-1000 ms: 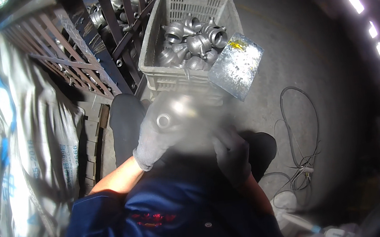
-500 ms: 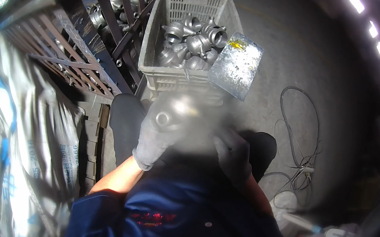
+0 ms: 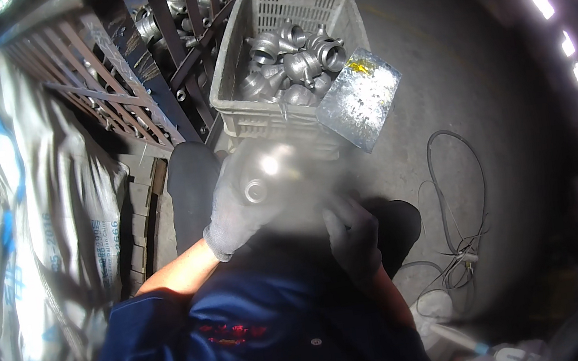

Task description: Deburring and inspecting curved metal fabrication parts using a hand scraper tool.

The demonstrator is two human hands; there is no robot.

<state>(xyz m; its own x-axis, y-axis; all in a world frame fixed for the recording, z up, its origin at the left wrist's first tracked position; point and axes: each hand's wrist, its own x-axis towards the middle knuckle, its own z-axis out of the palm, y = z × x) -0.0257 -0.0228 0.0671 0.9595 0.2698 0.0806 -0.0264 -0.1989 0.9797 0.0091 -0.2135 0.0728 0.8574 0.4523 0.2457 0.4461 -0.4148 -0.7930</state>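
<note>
Both my hands wear grey gloves. My left hand (image 3: 227, 221) is closed around a grey metal casting (image 3: 255, 177) with a round ringed opening, held above my lap and below the crate. A bright glint lies on the casting. My right hand (image 3: 353, 238) is to its right, fingers curled and pressed together. A dusty haze and blur cover the space between my hands, so what the right fingers grip cannot be made out, nor whether they touch the casting.
A grey plastic crate (image 3: 217, 91) ahead holds several metal castings (image 3: 302, 69). A spotted metal sheet (image 3: 360, 102) leans at its near right corner. Left stand a barred metal rack (image 3: 108, 54) with more castings and a big white sack (image 3: 73, 231). A cable (image 3: 479, 170) lies on the floor at right.
The casting in my left hand has turned and shifted slightly, its ringed opening now a little lower and to the right. My right hand has hardly moved.
</note>
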